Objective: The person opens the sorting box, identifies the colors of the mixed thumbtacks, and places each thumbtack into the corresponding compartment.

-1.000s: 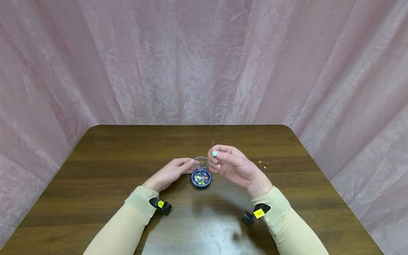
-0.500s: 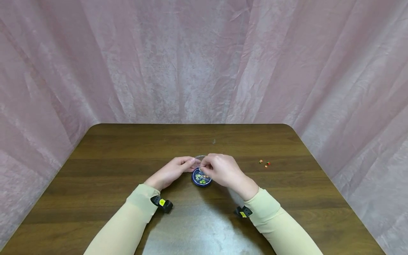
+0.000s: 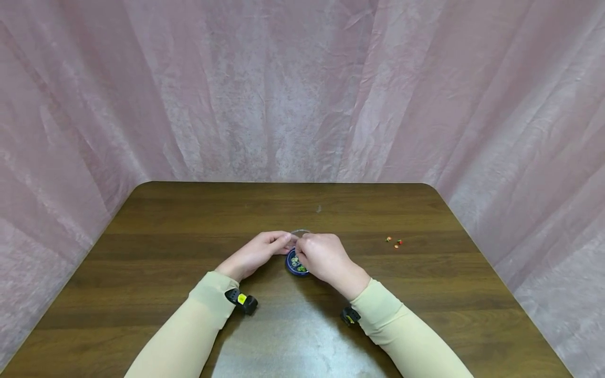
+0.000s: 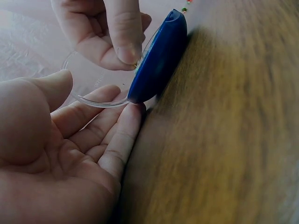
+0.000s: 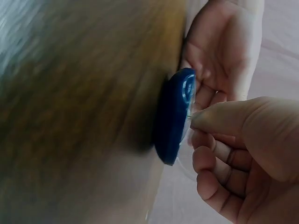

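A small round blue pill case (image 3: pixel 292 266) with a raised clear lid (image 4: pixel 100 103) sits on the table. Small green and pale pieces (image 3: pixel 295 261) lie in its divided compartments. My left hand (image 3: pixel 257 253) holds the lid at its left side, thumb (image 4: pixel 60 84) in front and fingers behind. My right hand (image 3: pixel 326 258) is over the case's right side, thumb and index finger pinched together low at the compartments. A tiny light bit (image 5: pixel 189 117) shows at these fingertips; the pale green disc seen earlier is mostly hidden by them. The other right fingers (image 5: pixel 212 179) are curled.
Several tiny orange, red and green pieces (image 3: pixel 396 246) lie on the wooden table (image 3: pixel 189 215) to the right. A small clear scrap (image 3: pixel 319 209) lies behind the case. Pink curtains (image 3: pixel 283 94) hang behind the table edge.
My right hand has brought the pale green disc from above the case's right side down to the compartments, turning palm-down. My left hand has stayed at the lid.
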Demonstrator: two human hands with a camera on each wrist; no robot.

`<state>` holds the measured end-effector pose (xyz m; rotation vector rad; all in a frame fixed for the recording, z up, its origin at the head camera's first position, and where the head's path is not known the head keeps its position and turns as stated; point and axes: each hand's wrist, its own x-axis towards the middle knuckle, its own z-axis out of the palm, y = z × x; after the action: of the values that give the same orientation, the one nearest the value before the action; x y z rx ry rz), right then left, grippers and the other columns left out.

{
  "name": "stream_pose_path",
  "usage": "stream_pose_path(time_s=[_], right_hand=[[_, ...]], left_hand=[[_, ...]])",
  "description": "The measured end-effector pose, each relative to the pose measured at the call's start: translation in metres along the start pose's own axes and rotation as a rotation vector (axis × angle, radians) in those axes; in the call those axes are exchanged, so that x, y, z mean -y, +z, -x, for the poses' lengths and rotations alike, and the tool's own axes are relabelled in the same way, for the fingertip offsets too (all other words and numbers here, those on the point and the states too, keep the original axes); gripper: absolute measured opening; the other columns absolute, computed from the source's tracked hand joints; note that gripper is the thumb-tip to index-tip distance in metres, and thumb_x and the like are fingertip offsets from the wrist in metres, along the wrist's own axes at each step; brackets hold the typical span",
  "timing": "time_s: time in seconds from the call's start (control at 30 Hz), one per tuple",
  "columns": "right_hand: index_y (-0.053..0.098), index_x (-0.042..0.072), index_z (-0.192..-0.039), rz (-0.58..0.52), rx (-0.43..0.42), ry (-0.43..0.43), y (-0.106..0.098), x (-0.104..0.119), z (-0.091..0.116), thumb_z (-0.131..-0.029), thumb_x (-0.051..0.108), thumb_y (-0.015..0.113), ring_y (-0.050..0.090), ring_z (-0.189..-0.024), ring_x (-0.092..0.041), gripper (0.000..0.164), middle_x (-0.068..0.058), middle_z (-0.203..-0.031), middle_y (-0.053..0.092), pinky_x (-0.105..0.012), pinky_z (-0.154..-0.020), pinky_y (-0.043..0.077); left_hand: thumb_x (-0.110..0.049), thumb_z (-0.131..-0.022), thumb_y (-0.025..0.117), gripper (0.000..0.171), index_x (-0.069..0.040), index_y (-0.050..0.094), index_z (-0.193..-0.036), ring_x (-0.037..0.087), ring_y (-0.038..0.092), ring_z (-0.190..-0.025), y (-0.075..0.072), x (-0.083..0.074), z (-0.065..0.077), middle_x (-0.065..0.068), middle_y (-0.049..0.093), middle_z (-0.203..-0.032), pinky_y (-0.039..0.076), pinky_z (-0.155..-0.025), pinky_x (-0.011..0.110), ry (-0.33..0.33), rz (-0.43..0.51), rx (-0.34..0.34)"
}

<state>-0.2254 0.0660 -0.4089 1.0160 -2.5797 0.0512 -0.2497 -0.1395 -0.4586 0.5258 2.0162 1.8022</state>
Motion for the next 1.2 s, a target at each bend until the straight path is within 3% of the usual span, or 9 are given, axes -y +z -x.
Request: stream_pose_path(time_s=[0.3, 0.53, 0.83, 1.0, 1.2], right_hand=[[0.068, 0.026, -0.069, 0.028, -0.002, 0.001, 0.004, -0.002, -0.002, -0.085, 0.019, 0.068, 0.052, -0.055, -0.01, 0.017, 0.009, -0.069, 0.057, -0.032, -0.048, 0.046], [0.065, 0.027, -0.067, 0.012, 0.012, 0.001, 0.005, -0.002, -0.001, -0.086, 0.02, 0.068, 0.051, -0.054, -0.01, 0.021, 0.01, -0.069, 0.055, -0.033, -0.048, 0.045], [0.072, 0.026, -0.075, -0.048, 0.015, -0.01, -0.002, -0.006, 0.003, -0.086, 0.017, 0.068, 0.053, -0.059, -0.008, 0.014, 0.012, -0.073, 0.058, -0.031, -0.049, 0.045], [0.076, 0.026, -0.085, -0.112, 0.012, 0.064, -0.02, -0.024, 0.008, -0.085, 0.021, 0.072, 0.061, -0.068, -0.007, 0.007, 0.014, -0.078, 0.062, -0.031, -0.056, 0.049], [0.076, 0.024, -0.089, -0.098, 0.068, 0.186, -0.032, -0.054, 0.022, -0.085, 0.023, 0.074, 0.062, -0.073, -0.007, 0.005, 0.014, -0.082, 0.063, -0.032, -0.061, 0.05]], left_hand=[[-0.037, -0.107, 0.045, 0.042, -0.01, 0.064, -0.132, 0.018, 0.057, -0.124, 0.0, -0.002, 0.0, 0.003, 0.062, -0.133, 0.045, -0.103, 0.032, -0.001, 0.004, -0.003], [-0.039, -0.106, 0.045, 0.043, -0.01, 0.065, -0.131, 0.017, 0.058, -0.122, 0.0, 0.002, -0.001, 0.003, 0.064, -0.13, 0.046, -0.102, 0.032, 0.009, -0.001, -0.001], [-0.037, -0.106, 0.046, 0.042, -0.009, 0.065, -0.131, 0.018, 0.058, -0.123, 0.001, 0.002, 0.0, 0.004, 0.064, -0.131, 0.046, -0.102, 0.034, 0.005, 0.02, -0.006], [-0.039, -0.106, 0.046, 0.046, -0.006, 0.062, -0.134, 0.019, 0.057, -0.125, 0.0, 0.0, -0.001, 0.006, 0.062, -0.133, 0.045, -0.103, 0.034, 0.002, 0.013, 0.003], [-0.041, -0.105, 0.047, 0.049, -0.006, 0.062, -0.134, 0.018, 0.057, -0.124, -0.001, -0.002, 0.001, 0.006, 0.061, -0.134, 0.045, -0.102, 0.031, -0.036, -0.02, -0.021]])
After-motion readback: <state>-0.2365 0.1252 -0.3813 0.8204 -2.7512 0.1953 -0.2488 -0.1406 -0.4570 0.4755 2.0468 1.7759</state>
